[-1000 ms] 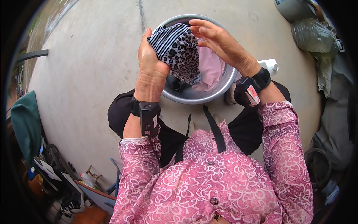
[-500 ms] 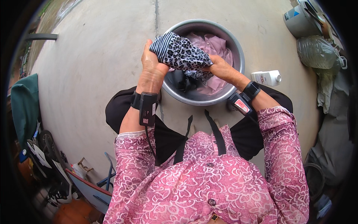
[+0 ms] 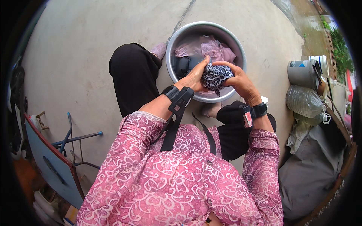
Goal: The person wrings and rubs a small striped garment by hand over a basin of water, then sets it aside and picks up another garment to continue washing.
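Observation:
A leopard-print cloth [image 3: 216, 77], grey with black spots, is bunched up between my two hands over the near part of a round metal basin [image 3: 172, 37]. My left hand [image 3: 197, 75] presses against its left side, thumb up. Around its right side curl the fingers of my right hand [image 3: 242, 82]. Inside the basin lie a pink garment [image 3: 215, 49] and a dark garment [image 3: 183, 66] in cloudy water. The cloth's underside is hidden by my hands.
Behind my right wrist a white bottle [image 3: 265, 100] partly shows. To the right stand a grey bucket [image 3: 301, 74], a large clear plastic jug [image 3: 303, 100] and a grey sheet [image 3: 313, 169]. A blue board with a red edge [image 3: 52, 162] and blue metal legs [image 3: 69, 139] are at the lower left.
The cloth was stretched out between my hands with its striped end showing; now it is gathered into a compact bundle. My hands have come together, and the view has turned toward the right.

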Demonstrator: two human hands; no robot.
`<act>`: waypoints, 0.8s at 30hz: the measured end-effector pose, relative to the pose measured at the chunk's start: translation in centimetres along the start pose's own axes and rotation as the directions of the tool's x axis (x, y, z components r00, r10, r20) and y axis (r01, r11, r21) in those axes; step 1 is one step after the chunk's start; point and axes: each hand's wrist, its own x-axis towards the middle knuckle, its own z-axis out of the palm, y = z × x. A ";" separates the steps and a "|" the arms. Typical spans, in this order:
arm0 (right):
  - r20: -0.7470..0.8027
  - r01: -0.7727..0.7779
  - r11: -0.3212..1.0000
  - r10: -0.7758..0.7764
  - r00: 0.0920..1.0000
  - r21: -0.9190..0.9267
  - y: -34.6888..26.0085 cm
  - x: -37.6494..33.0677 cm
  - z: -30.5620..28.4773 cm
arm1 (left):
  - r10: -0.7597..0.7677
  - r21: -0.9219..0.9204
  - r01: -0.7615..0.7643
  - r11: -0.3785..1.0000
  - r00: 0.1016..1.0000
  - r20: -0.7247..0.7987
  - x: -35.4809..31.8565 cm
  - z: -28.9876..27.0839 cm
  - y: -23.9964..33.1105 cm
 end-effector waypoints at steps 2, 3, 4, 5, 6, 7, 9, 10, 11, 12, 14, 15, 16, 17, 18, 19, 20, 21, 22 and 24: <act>0.028 0.002 1.000 -0.002 1.000 -0.001 -1.0 0.4 1.0 | 0.093 -0.082 -0.085 0.993 0.990 0.103 2.0 -1.5 -0.2; 0.003 -0.031 0.999 0.031 1.000 -0.017 -1.0 0.4 1.0 | 0.170 -0.220 -0.158 0.963 0.985 0.037 2.2 -1.2 -0.2; -0.023 -0.064 0.997 0.063 0.998 -0.032 -0.9 0.4 1.0 | 0.158 -0.221 -0.145 0.964 0.986 0.043 2.4 -1.2 0.2; -0.087 0.027 0.998 -0.031 0.996 -0.051 -0.3 0.6 1.4 | 0.287 -0.194 -0.309 0.931 0.949 -0.134 2.6 -1.3 0.8; -0.107 0.027 0.998 -0.032 0.994 -0.050 0.3 0.5 2.1 | 0.408 -0.127 -0.459 0.880 0.865 -0.293 2.1 -0.9 1.8; -0.207 0.007 0.999 -0.015 0.978 -0.039 1.0 0.7 3.2 | 0.422 -0.166 -0.477 0.863 0.862 -0.280 1.9 -1.2 2.4; -0.384 -0.002 0.993 -0.043 0.922 -0.116 2.9 1.3 5.4 | 0.461 -0.076 -0.505 0.860 0.832 -0.309 2.0 -1.1 2.5; -0.465 0.043 0.986 -0.114 0.878 -0.161 3.0 1.6 6.9 | 0.485 -0.026 -0.518 0.855 0.817 -0.312 1.9 -1.0 2.0; -0.539 0.044 0.974 -0.159 0.827 -0.221 3.6 2.4 7.9 | 0.470 -0.021 -0.500 0.866 0.827 -0.310 2.4 -1.4 1.2; -0.614 0.039 0.960 -0.207 0.762 -0.276 4.5 3.2 8.3 | 0.453 0.003 -0.475 0.880 0.837 -0.307 2.5 -1.0 0.6; -0.672 0.008 0.893 -0.345 0.655 -0.450 6.0 4.7 7.1 | 0.459 -0.181 -0.494 0.850 0.864 -0.206 2.9 -1.1 -0.5; -0.684 -0.086 0.865 -0.326 0.652 -0.494 6.7 5.5 5.1 | 0.402 -0.168 -0.457 0.874 0.872 -0.279 3.0 -0.5 -1.5; -0.696 -0.168 0.828 -0.319 0.644 -0.535 6.3 6.3 3.9 | 0.355 -0.151 -0.425 0.892 0.868 -0.347 3.0 0.0 -1.6; -0.693 -0.167 0.824 -0.325 0.644 -0.542 6.6 6.3 3.6 | 0.358 -0.156 -0.428 0.890 0.869 -0.343 2.9 0.1 -1.4; -0.654 -0.139 0.791 -0.377 0.656 -0.596 6.3 6.2 3.8 | 0.347 -0.165 -0.411 0.897 0.883 -0.317 2.7 0.0 -1.1; -0.612 -0.111 0.755 -0.426 0.666 -0.646 6.1 5.9 3.9 | 0.335 -0.173 -0.393 0.903 0.896 -0.290 2.5 0.0 -0.9; -0.609 -0.114 0.751 -0.427 0.668 -0.651 6.1 5.3 4.4 | 0.323 -0.179 -0.375 0.910 0.909 -0.262 2.3 -0.1 -0.7; -0.555 -0.037 0.743 -0.464 0.690 -0.668 5.7 4.8 5.9 | 0.401 -0.232 -0.439 0.868 0.895 -0.193 3.2 -1.3 -0.8; -0.511 0.027 0.740 -0.491 0.706 -0.672 5.6 4.1 7.4 | 0.447 -0.229 -0.474 0.850 0.880 -0.160 3.2 -2.3 -0.3; -0.475 0.085 0.700 -0.564 0.675 -0.709 6.3 3.6 9.5 | 0.382 0.022 -0.394 0.919 0.875 -0.296 3.5 -2.6 0.7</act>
